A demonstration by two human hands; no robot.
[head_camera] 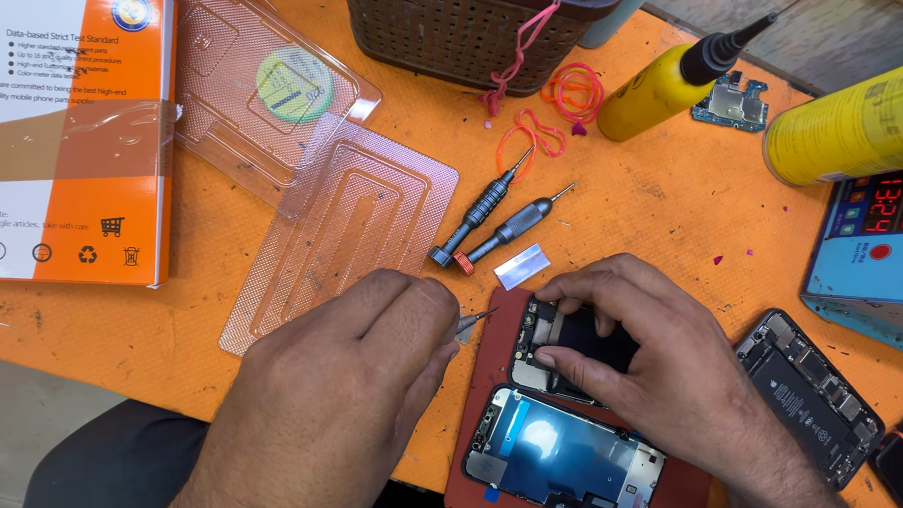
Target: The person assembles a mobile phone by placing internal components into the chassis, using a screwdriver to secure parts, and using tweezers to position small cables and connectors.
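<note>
An opened phone body [541, 339] lies on a dark red mat [487, 385], its shiny screen panel [564, 458] folded out toward me. My right hand [648, 361] rests over the phone body, fingers pressing on its black inner part. My left hand [367, 381] grips metal tweezers [474, 320] whose tips point right, just short of the phone's upper left corner. Most of the phone's inside is hidden under my right hand.
Two grey screwdrivers [493, 220] and a small silver strip [522, 266] lie above the mat. Clear plastic trays [353, 221], an orange-white box [71, 121], a brown basket [469, 29], two yellow bottles [668, 81], a display device [877, 239], a second opened phone [812, 397] surround them.
</note>
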